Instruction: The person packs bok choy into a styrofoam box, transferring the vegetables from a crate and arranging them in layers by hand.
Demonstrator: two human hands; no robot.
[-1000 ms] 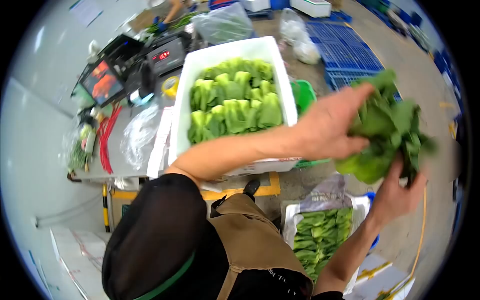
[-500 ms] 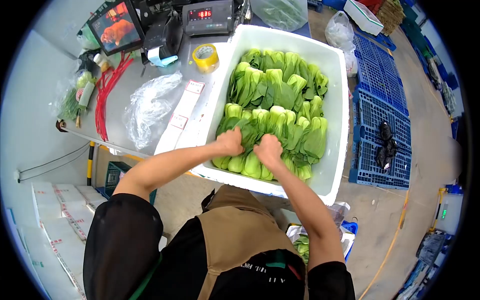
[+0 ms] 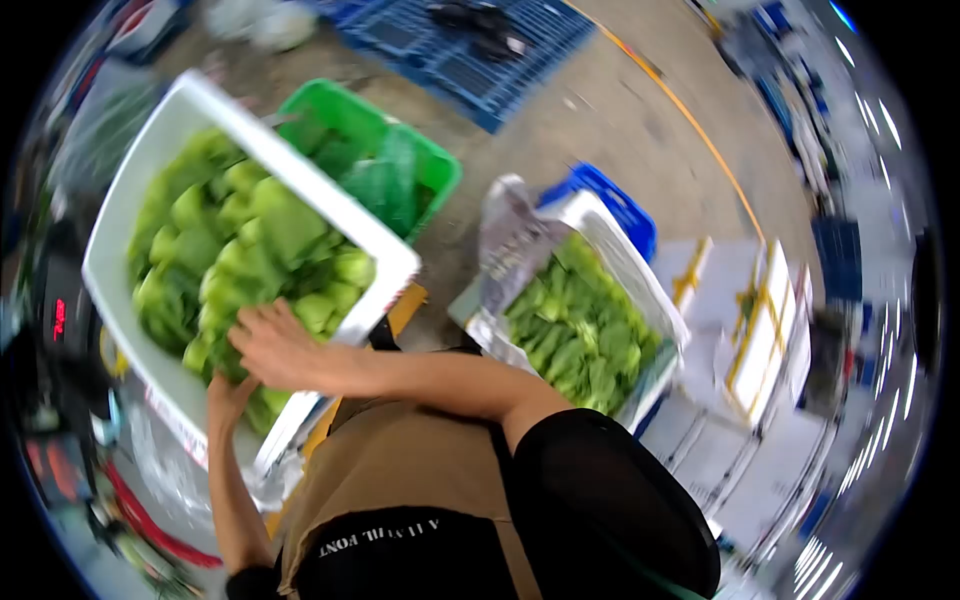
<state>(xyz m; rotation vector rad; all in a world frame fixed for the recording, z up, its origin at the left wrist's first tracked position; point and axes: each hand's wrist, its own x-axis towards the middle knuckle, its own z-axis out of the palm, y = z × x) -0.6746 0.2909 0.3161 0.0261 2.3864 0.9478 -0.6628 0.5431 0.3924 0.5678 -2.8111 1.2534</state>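
A white foam box (image 3: 345,205) at the left holds rows of bok choy (image 3: 265,230), blurred by motion. My right hand (image 3: 272,345) reaches over the box's near side, its bent fingers closed on the bok choy leaves. Just below it, my left hand (image 3: 230,395) comes up from the lower left, closed around bok choy near the box's corner; part of its fingers is hidden. The two hands nearly touch.
A green crate (image 3: 440,170) with leafy greens stands beyond the box. On the floor right, an open lined box (image 3: 660,310) holds more greens (image 3: 585,330). Blue pallets (image 3: 480,80), a blue crate (image 3: 640,215) and stacked white boxes (image 3: 720,340) are around. Red strips (image 3: 150,525) lie lower left.
The view has swung to the right and turned, so the foam box now sits at the left, tilted. My hands stay at the bok choy and have come closer together.
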